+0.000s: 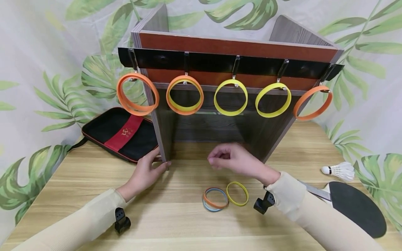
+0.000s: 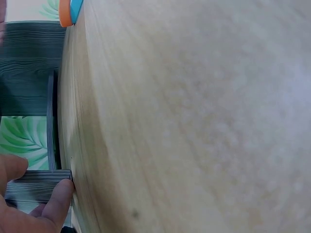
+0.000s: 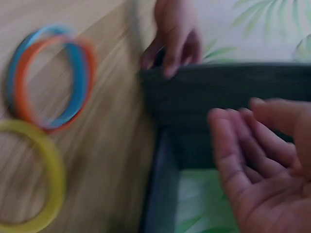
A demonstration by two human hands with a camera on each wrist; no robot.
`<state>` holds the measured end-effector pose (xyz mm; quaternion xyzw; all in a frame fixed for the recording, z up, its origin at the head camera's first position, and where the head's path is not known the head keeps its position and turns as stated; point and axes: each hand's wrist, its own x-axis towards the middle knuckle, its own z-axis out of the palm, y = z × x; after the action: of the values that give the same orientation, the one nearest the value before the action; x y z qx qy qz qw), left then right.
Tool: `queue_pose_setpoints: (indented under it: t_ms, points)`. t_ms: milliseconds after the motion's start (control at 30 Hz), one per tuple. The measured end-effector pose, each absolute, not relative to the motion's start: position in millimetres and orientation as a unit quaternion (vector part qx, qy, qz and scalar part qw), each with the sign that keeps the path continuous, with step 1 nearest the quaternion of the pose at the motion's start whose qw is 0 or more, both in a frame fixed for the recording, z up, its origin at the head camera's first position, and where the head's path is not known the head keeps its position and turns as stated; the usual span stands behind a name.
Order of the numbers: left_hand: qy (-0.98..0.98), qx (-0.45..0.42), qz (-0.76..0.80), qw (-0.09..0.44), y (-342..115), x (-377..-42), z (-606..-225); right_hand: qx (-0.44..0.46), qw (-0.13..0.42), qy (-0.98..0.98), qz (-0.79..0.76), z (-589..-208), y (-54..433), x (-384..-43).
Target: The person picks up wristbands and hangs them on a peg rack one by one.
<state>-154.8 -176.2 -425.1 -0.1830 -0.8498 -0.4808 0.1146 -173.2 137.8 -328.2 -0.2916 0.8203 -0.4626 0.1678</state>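
Note:
My left hand point(image 1: 144, 173) grips the lower front edge of the left side panel of a grey wood-grain stand point(image 1: 159, 129); the left wrist view shows thumb and finger on either side of that panel edge point(image 2: 39, 175). My right hand point(image 1: 237, 158) hovers before the stand's opening, fingers loosely curled, nothing between them. Below it on the table lie an orange ring point(image 1: 216, 206) overlapping a blue ring point(image 1: 209, 209) and, beside them, a yellow ring point(image 3: 58, 179). Orange rings point(image 1: 138, 112) and yellow rings point(image 1: 230, 113) hang from hooks along the stand's black strip point(image 1: 213, 61).
Left of the stand lies a black case point(image 1: 97, 127) with a red band. At the right are a white shuttlecock point(image 1: 340, 171) and a black paddle point(image 1: 358, 209), partly under the right sleeve. A leaf-patterned cloth point(image 1: 56, 42) hangs behind the wooden table point(image 1: 176, 226).

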Motion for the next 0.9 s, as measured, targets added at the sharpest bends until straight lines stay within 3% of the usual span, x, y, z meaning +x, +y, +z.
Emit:
queue_pose_setpoints:
  t_ms: [200,433,900]
  points:
    - [-0.848,-0.185,-0.483,0.113,-176,-155,-425,-0.346,0.213,0.839,-0.361,-366,151,-186]
    - [-0.850,-0.183,-0.481,0.113,-177,-155,-426,-0.363,0.258,0.843,-0.301,-385,150,-184]
    - [-0.852,-0.185,-0.476,0.119,-176,-155,-426,-0.380,0.259,0.842,-0.283,-392,148,-183]
